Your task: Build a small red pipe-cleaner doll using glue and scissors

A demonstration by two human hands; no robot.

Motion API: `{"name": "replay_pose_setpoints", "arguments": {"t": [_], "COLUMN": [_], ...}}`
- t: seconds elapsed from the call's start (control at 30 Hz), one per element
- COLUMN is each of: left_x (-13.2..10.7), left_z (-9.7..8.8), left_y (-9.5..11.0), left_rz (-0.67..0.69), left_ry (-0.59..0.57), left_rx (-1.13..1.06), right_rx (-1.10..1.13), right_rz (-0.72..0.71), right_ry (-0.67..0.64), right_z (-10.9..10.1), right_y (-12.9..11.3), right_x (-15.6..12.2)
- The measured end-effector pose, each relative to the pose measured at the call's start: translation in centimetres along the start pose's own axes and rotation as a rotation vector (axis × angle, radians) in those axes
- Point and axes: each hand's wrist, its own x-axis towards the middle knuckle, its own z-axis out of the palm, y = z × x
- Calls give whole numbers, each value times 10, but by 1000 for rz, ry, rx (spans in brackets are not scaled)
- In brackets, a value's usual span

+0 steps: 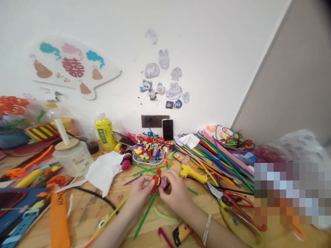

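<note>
A small fuzzy figure (156, 180) in red, black, yellow and pink, apparently made of pipe cleaners, is between my two hands above the wooden table. My left hand (139, 190) pinches its red left side with thumb and fingers. On the pink side, my right hand (176, 193) is closed around it, thumb underneath. Part of the figure is hidden by my fingers. A green pipe cleaner (145, 217) slants across the table just below. Behind my hands, several similar colourful figures (147, 146) stand in a small tray (150, 162).
A yellow hot glue gun (193, 173), pliers (215, 191) and red-handled scissors (241, 199) lie to the right. Many pipe cleaners (222, 162) spread behind them. A glass jar (74, 160), yellow bottle (105, 132) and white paper (104, 170) are left. A phone (168, 130) leans against the wall.
</note>
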Motion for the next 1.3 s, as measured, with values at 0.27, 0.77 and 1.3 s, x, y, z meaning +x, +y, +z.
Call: {"name": "replay_pose_setpoints", "arguments": {"t": [0.27, 0.77, 1.3], "left_x": [-3, -1, -1], "left_z": [0, 1, 3], "left_y": [5, 5, 1], "left_rz": [-15, 0, 63], "left_ry": [31, 9, -66], "left_rx": [-156, -180, -118], "right_rx": [572, 915, 80], "right_rz": [308, 270, 114], "right_ry": [368, 729, -3], "right_z": [-9, -174, -7], "right_y": [12, 20, 0], "right_x": [-3, 55, 8]}}
